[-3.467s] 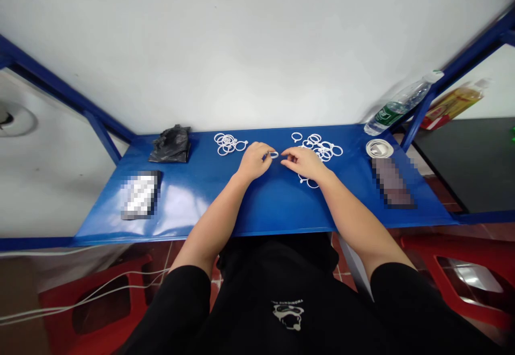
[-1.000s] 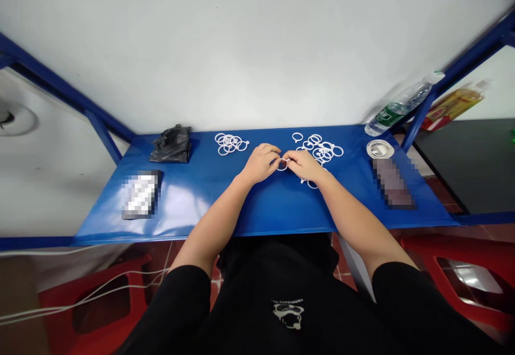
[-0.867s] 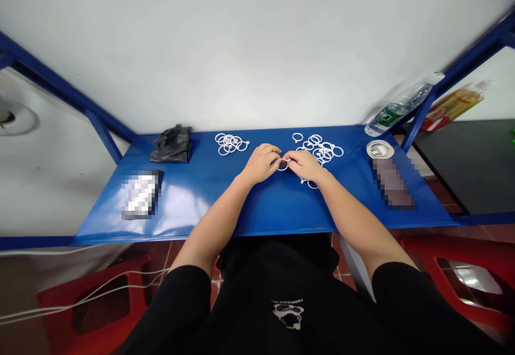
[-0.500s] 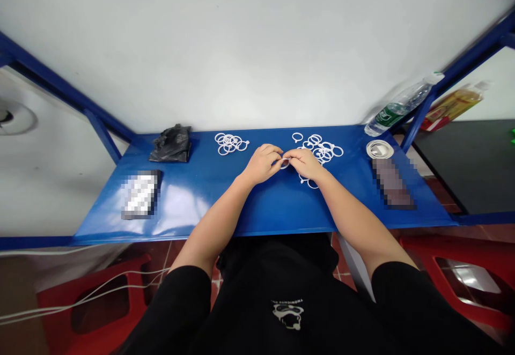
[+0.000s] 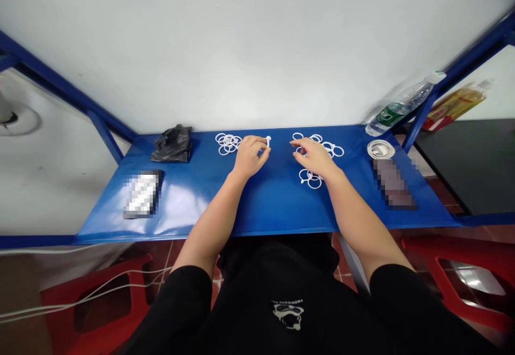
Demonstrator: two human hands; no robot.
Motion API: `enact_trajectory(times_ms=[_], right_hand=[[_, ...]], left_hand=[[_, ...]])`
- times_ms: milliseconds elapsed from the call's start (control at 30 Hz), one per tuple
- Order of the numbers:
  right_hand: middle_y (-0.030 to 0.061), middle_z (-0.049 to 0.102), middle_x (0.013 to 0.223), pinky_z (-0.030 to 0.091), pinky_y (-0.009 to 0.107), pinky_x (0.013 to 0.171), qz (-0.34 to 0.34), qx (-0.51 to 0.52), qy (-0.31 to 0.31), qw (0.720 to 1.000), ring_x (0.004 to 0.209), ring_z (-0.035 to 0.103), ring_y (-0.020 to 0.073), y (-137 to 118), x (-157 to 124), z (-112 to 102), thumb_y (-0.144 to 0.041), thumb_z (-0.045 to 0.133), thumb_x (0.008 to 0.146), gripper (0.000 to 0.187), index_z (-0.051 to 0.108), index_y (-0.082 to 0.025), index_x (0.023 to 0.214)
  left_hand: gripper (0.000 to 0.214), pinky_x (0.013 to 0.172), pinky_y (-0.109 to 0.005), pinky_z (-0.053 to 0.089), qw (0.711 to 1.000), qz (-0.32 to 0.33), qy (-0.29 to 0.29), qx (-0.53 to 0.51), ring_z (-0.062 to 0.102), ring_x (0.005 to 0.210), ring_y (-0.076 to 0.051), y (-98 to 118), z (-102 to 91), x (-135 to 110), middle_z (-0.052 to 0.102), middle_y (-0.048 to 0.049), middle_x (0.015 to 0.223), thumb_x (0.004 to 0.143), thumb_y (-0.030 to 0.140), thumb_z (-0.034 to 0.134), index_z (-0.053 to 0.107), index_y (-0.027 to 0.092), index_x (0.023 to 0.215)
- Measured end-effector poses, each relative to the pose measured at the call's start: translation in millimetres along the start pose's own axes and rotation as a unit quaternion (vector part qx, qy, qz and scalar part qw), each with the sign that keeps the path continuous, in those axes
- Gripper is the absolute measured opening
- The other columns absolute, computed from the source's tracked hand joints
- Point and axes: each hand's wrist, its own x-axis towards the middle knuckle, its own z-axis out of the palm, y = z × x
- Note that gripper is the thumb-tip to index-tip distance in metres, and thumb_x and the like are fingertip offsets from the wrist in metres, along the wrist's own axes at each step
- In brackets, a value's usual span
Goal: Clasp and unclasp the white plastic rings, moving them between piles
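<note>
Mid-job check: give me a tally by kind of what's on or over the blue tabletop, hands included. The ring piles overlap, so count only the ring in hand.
Hands: 2, left hand and right hand
Held white ring: 1
Black bag: 1
Clear bottle: 1
Coiled cable: 1
Pixelated flat items: 2
Total: 8
</note>
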Motion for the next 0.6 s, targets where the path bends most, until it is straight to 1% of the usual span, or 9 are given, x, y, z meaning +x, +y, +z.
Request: enact_trajectory(times_ms=[67,133,233,300,367,433,533,600], right_hand=[[0.0070,0.078,0.117,0.056,0.043,0.091,0.026,-0.037,-0.023,0.999,0.096,0.072,0.0251,11.1,0.1,-12.0,-0.019,0.064,0.088,0.032,0.079,-0.024,0.117],[0.0045,0.080,0.109,0.056,0.040,0.087,0.049,-0.058,-0.073,0.994,0.094,0.072,0.0242,21.6,-1.0,-21.4,-0.017,0.067,0.085,0.030,0.080,-0.026,0.110],[0.0018,0.080,0.103,0.054,0.035,0.078,0.086,-0.058,-0.142,0.984,0.087,0.073,0.0212,30.2,-3.9,-30.4,-0.020,0.073,0.082,0.030,0.079,-0.027,0.111],[0.0009,0.080,0.101,0.052,0.032,0.071,0.107,-0.052,-0.165,0.979,0.082,0.072,0.0192,31.2,-6.0,-35.4,-0.023,0.075,0.081,0.029,0.079,-0.027,0.110],[0.0004,0.080,0.098,0.049,0.030,0.066,0.126,-0.059,-0.175,0.975,0.078,0.071,0.0178,30.6,-7.7,-41.3,-0.025,0.076,0.080,0.027,0.079,-0.027,0.107],[0.0001,0.080,0.094,0.047,0.029,0.064,0.143,-0.085,-0.183,0.969,0.076,0.070,0.0175,30.3,-8.6,-47.0,-0.027,0.076,0.079,0.025,0.080,-0.026,0.104],[0.0000,0.079,0.090,0.044,0.029,0.062,0.165,-0.134,-0.206,0.955,0.076,0.070,0.0186,29.9,-8.1,-50.9,-0.032,0.079,0.077,0.020,0.080,-0.026,0.096],[0.0004,0.079,0.090,0.044,0.030,0.062,0.173,-0.146,-0.227,0.947,0.077,0.070,0.0195,28.3,-6.9,-48.9,-0.035,0.081,0.075,0.021,0.080,-0.026,0.094]], left_hand=[[0.017,0.103,-0.047,0.048,0.997,-0.053,0.028,0.043,0.068,0.109,-0.026,-9.0,-6.1,1.0,0.077,-0.0082,0.110,0.100,0.030,0.065,0.069,0.023,0.085],[0.016,0.105,-0.050,0.045,0.988,-0.117,0.045,0.090,0.067,0.111,-0.028,-17.3,-11.4,0.8,0.078,-0.0083,0.112,0.098,0.030,0.068,0.071,0.023,0.084],[0.015,0.109,-0.055,0.039,0.970,-0.200,0.040,0.135,0.066,0.112,-0.031,-27.7,-16.6,-2.0,0.078,-0.0079,0.113,0.095,0.031,0.070,0.072,0.024,0.082],[0.015,0.113,-0.059,0.035,0.962,-0.234,0.020,0.142,0.065,0.114,-0.033,-32.5,-17.8,-4.9,0.077,-0.0082,0.113,0.095,0.032,0.070,0.073,0.024,0.082],[0.017,0.116,-0.064,0.030,0.956,-0.254,-0.006,0.144,0.063,0.118,-0.035,-34.7,-17.3,-7.5,0.077,-0.0090,0.114,0.095,0.034,0.069,0.075,0.024,0.082],[0.018,0.118,-0.068,0.025,0.954,-0.261,-0.030,0.144,0.061,0.121,-0.037,-34.5,-15.9,-9.1,0.076,-0.0097,0.117,0.095,0.037,0.069,0.076,0.025,0.084],[0.015,0.121,-0.069,0.021,0.956,-0.253,-0.048,0.138,0.059,0.124,-0.038,-31.3,-13.1,-9.5,0.075,-0.0095,0.121,0.094,0.039,0.071,0.078,0.026,0.092],[0.014,0.121,-0.069,0.023,0.959,-0.247,-0.050,0.132,0.059,0.125,-0.037,-28.2,-11.1,-8.9,0.076,-0.0091,0.122,0.095,0.039,0.071,0.078,0.027,0.096]])
